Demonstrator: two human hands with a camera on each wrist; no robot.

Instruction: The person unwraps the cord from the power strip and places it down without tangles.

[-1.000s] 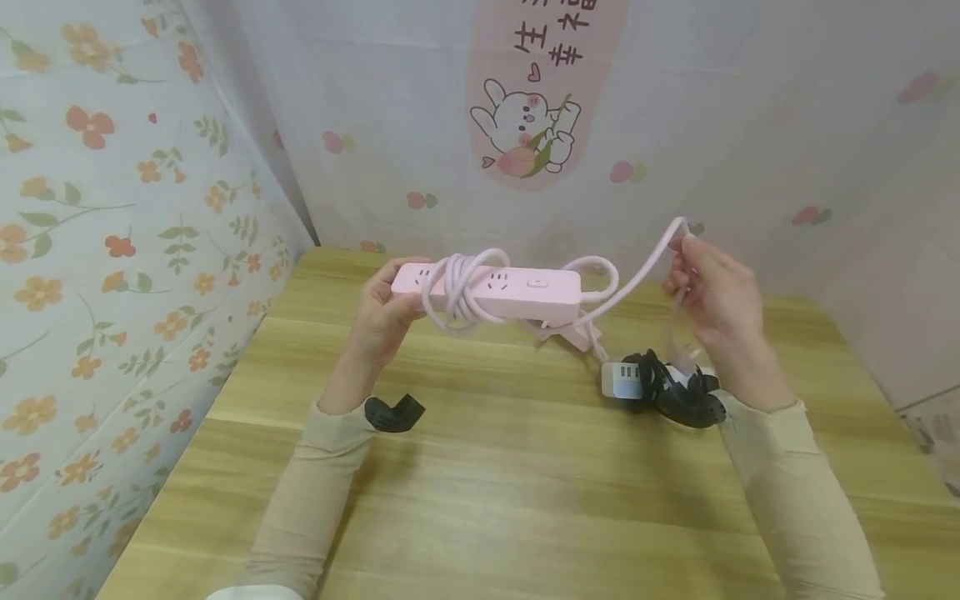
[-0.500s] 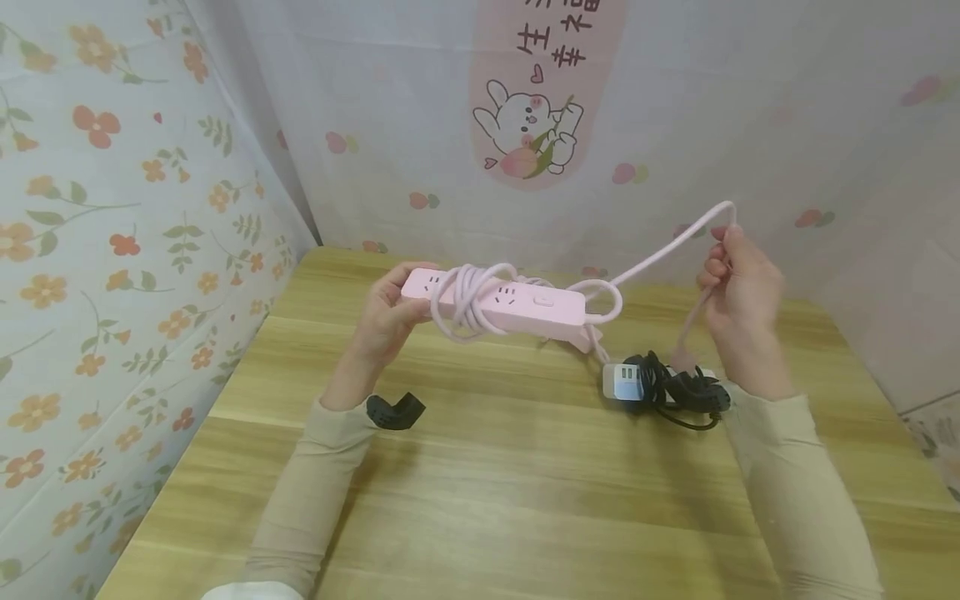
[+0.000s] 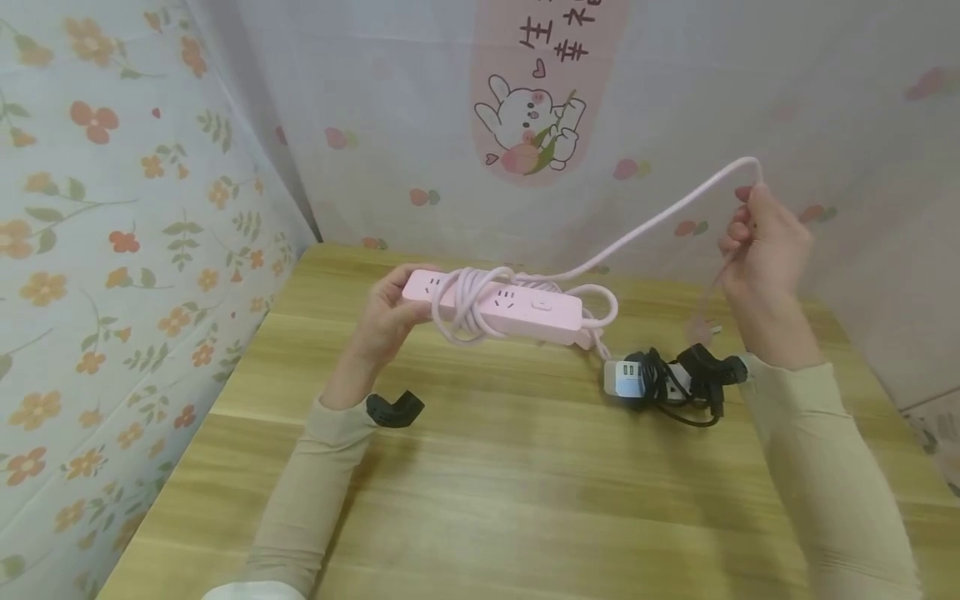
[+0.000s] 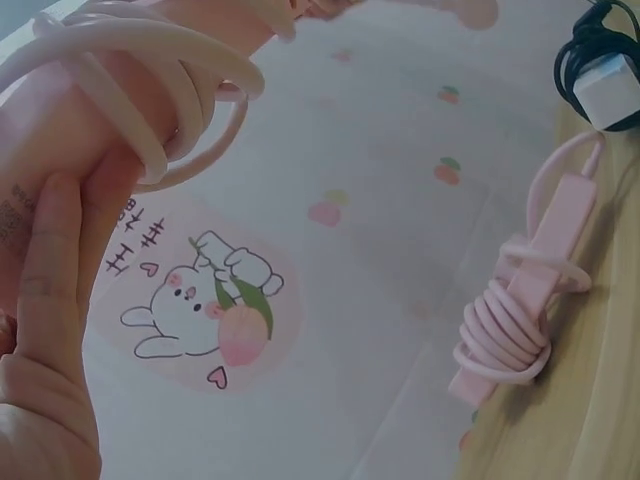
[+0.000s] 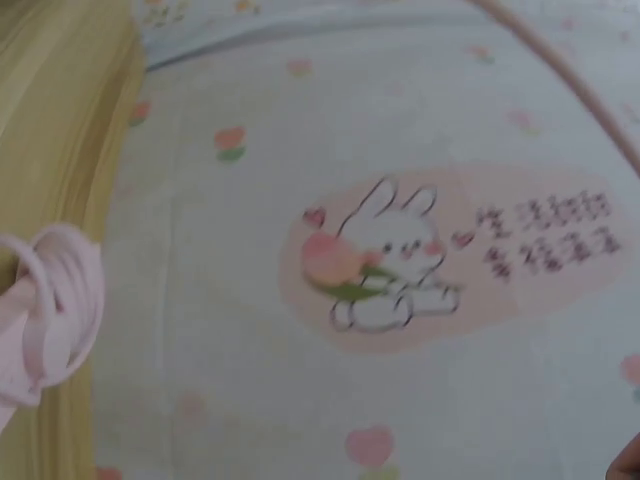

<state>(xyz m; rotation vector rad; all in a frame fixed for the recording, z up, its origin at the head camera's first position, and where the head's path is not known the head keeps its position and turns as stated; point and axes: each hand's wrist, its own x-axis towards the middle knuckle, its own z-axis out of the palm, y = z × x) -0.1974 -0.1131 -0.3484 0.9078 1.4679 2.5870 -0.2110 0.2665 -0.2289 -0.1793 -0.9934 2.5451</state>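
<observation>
A pink power strip (image 3: 543,308) is held up over the table by my left hand (image 3: 384,321), whose fingers and thumb grip its left end. Several loops of its pale pink cord (image 3: 468,300) wrap round the strip. From these loops a free stretch of cord rises to my right hand (image 3: 768,242), which pinches it high at the right. Below that hand the tail hangs down to a pink plug (image 3: 702,331). In the left wrist view, the left fingers (image 4: 60,260) lie along the strip's underside.
On the table (image 3: 487,483) behind lies a second pink power strip (image 4: 560,230) with its cord wound round it. To its right is a white power strip (image 3: 625,379) with a black cord (image 3: 656,383). A printed cloth (image 3: 420,108) hangs behind the table.
My right hand has moved up and to the right, drawing out a longer stretch of cord from the strip. The plug's tail now hangs further right. My left hand has shifted slightly right.
</observation>
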